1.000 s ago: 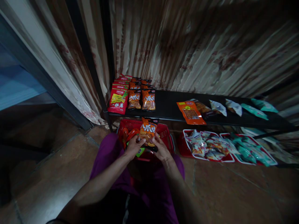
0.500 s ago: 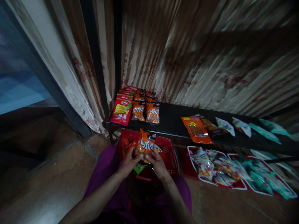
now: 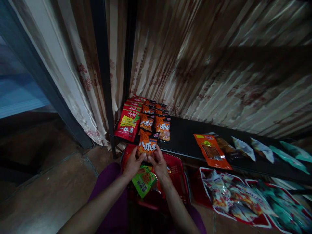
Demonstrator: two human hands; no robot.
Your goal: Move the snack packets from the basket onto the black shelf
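Observation:
Between my left hand [image 3: 133, 162] and my right hand [image 3: 159, 161] is an orange snack bag [image 3: 147, 145] with white lettering, gripped at its sides with both thumbs on its front. It is held upright at the front edge of the black shelf [image 3: 181, 136], overlapping the front of a standing orange bag [image 3: 146, 122] of the same kind. To its right stands another row of orange bags [image 3: 162, 127]. Red snack bags [image 3: 128, 125] stand in a row at the shelf's left end. Below my hands, a green snack bag [image 3: 143, 182] lies in a red basket [image 3: 179, 170].
Farther right on the shelf lie a flat orange packet [image 3: 211, 151], white packets [image 3: 243, 148] and teal packets [image 3: 290, 159]. Two more red baskets with white rims hold white bags [image 3: 234, 195] and teal bags [image 3: 285, 204] on the floor. A dark shelf post [image 3: 104, 71] and curtains [image 3: 195, 58] stand behind.
Both hands have lifted the orange bag from over the basket up and forward to the shelf edge. More of the green bag in the basket now shows. The view has shifted slightly.

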